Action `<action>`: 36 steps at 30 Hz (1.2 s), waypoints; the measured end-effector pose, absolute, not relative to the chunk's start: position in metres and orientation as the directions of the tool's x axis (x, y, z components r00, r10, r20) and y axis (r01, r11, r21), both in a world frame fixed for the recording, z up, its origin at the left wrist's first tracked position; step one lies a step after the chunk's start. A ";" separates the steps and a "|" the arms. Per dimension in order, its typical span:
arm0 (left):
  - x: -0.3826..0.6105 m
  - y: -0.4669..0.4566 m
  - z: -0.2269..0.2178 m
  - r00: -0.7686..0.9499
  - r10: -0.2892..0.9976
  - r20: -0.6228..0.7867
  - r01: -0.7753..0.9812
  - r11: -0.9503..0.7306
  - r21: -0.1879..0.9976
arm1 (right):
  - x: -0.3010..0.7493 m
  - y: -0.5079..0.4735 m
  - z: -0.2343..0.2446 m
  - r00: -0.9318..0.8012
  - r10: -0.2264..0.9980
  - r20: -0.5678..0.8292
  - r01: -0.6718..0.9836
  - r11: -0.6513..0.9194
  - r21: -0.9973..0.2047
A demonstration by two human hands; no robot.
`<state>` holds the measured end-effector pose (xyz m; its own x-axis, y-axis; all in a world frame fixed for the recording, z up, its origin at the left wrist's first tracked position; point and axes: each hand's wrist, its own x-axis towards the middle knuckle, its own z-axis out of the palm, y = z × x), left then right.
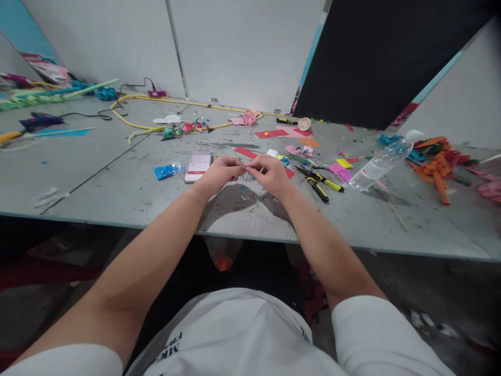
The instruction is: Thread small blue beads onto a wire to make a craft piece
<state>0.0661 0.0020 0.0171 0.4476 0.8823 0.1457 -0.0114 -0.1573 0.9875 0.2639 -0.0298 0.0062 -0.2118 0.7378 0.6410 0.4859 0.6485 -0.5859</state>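
My left hand [219, 173] and my right hand [271, 174] meet over the grey table [117, 183], fingertips pinched together. Between them is a small thin piece [246, 168], too small to name. A small greyish object [246, 177] lies on the table just under the fingers. A phone [198, 166] lies just left of my left hand. Black and yellow pliers [321, 183] lie to the right of my right hand.
Coloured paper scraps [340, 168] and a clear plastic bottle [379, 163] lie to the right, with orange and red strips [438, 164] beyond. A blue wrapper [166, 171] lies left of the phone. A yellow cable [133, 122] and more craft bits lie at the back.
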 end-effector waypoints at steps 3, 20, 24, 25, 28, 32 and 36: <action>0.066 0.003 0.016 0.430 0.894 0.124 -0.017 -0.130 0.991 | 0.263 -0.029 0.004 -0.254 0.700 0.668 0.522 0.680 -0.514; 0.066 0.003 0.017 0.341 0.937 0.072 0.368 -0.203 0.907 | 0.265 -0.014 -0.004 -0.014 0.870 0.493 0.383 0.460 -0.801; 0.062 0.008 0.012 0.471 0.869 0.149 0.598 -0.439 0.670 | 0.268 -0.010 -0.007 -0.018 0.910 0.415 0.357 0.394 -0.847; 0.061 0.008 0.011 0.511 0.849 0.133 0.620 -0.471 0.628 | 0.268 -0.010 -0.007 -0.014 0.915 0.403 0.359 0.381 -0.852; 0.058 0.010 0.011 0.605 0.795 0.047 0.630 -0.515 0.581 | 0.267 -0.010 -0.007 -0.005 0.932 0.362 0.405 0.333 -0.852; 0.057 0.011 0.010 0.640 0.768 0.021 0.624 -0.535 0.570 | 0.264 -0.015 -0.003 -0.032 0.950 0.312 0.445 0.293 -0.846; 0.061 0.013 0.008 0.555 0.820 0.138 0.599 -0.509 0.618 | 0.263 -0.021 0.002 -0.042 0.956 0.289 0.454 0.276 -0.847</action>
